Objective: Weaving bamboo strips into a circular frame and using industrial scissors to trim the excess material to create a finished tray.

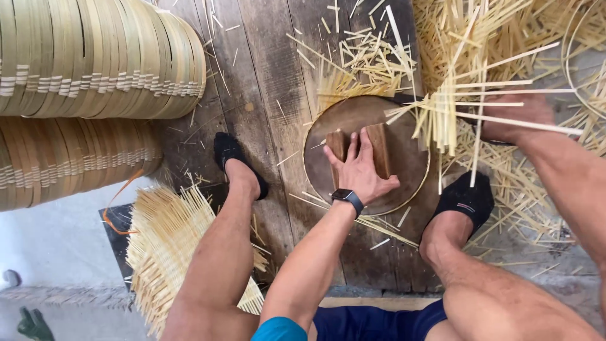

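Wooden and dark, the two short upright blocks [379, 148] are sitting under your left hand [358, 172], which you are pressing flat and open-fingered between them, thumb toward the right block. They are standing side by side on the round dark wooden disc with a pale bamboo hoop around it [404, 165], their long axes running near to far. Your right hand [517, 120] is closing around a bundle of pale split bamboo strips [442, 117], lying just right of the blocks, over the disc's far-right rim. Most strips are pointing near to far, and a few long ones are running left to right. Your left hand is nearer the blocks. Stacked woven bamboo baskets [95, 57] are lying far left.
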